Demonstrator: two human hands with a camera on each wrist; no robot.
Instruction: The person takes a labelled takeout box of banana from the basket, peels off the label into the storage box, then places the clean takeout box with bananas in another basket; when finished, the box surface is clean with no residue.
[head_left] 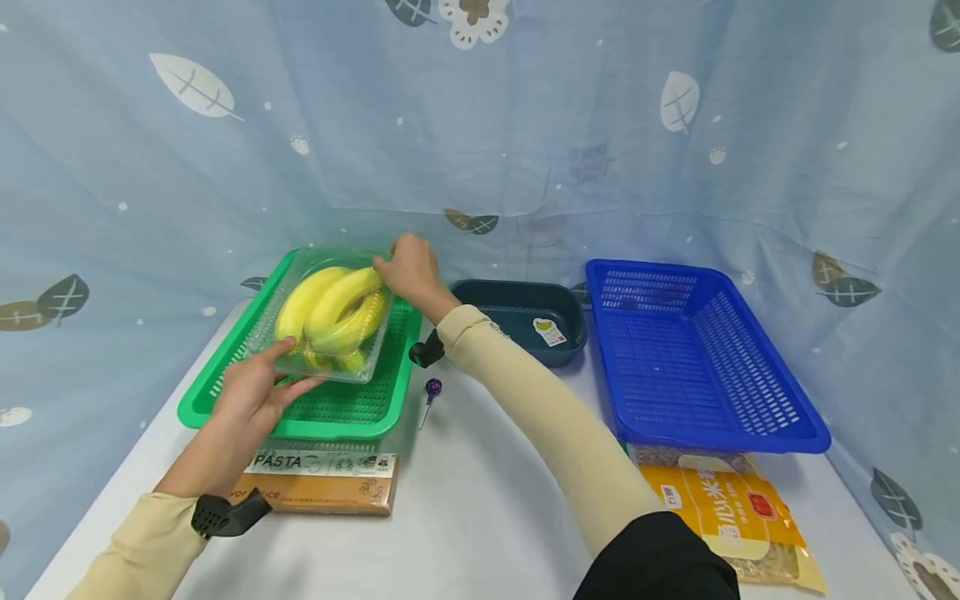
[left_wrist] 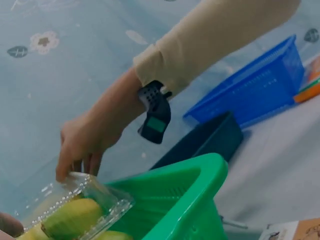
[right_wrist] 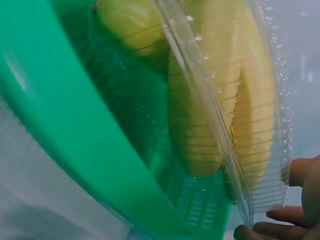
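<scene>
Head view: left hand (head_left: 251,392) and right hand (head_left: 408,271) clamp opposite corners of the clear banana box (head_left: 330,317), in the green basket (head_left: 300,400).
Left wrist view: right fingers (left_wrist: 75,162) pinch the rim.
Right wrist view: thin lid (right_wrist: 260,150); squeezing might pop it.

Left hand (head_left: 251,392) low and near, palm down, fingers spread and lightly curled, thumb out to the right. Left forearm in beige sleeve, black wrist strap. Right hand (head_left: 407,271) reached further forward, fingers bent downward, pinching at the tips; also seen in left wrist view (left_wrist: 87,142). Right arm stretched diagonally across, beige sleeve, black wrist device.
</scene>
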